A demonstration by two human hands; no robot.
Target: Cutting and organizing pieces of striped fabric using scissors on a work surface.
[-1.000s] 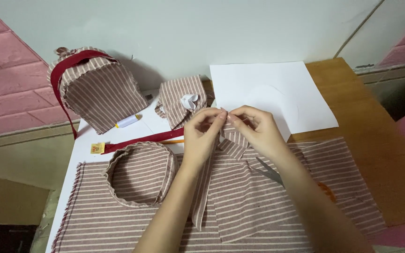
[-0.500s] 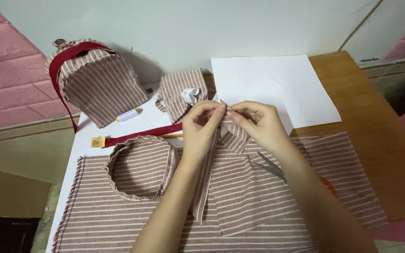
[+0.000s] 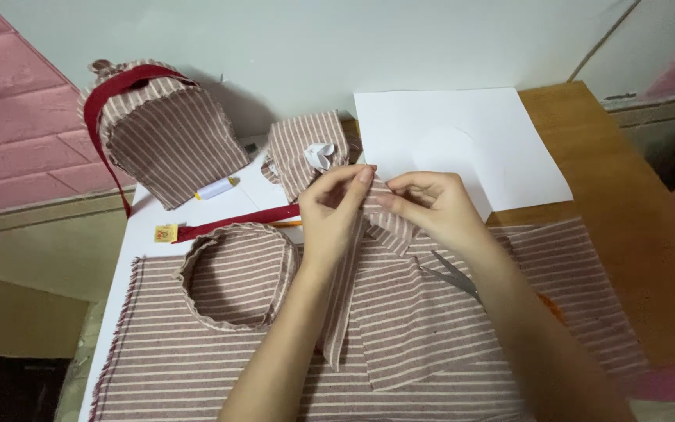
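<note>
My left hand [image 3: 331, 212] and my right hand [image 3: 433, 209] pinch the top end of a narrow strip of pink-and-white striped fabric [image 3: 344, 301], fingertips almost meeting above the table. The strip hangs down from my fingers over a larger striped cloth [image 3: 197, 367] spread across the table's near side. A striped fabric ring [image 3: 236, 273] lies on that cloth, just left of my left forearm. Scissors [image 3: 456, 275] lie partly hidden under my right wrist.
A striped fabric bag with a dark red strap [image 3: 162, 129] stands at the back left. A small striped piece [image 3: 298, 148] and white paper sheets [image 3: 462, 144] lie behind my hands. A white tube [image 3: 216, 188], a red band [image 3: 232, 224] and the wooden table [image 3: 634, 227] surround them.
Both hands stayed together on the strip's top end, shifting slightly as the fingers worked the fabric. The camera view moved a little; nothing else on the table changed.
</note>
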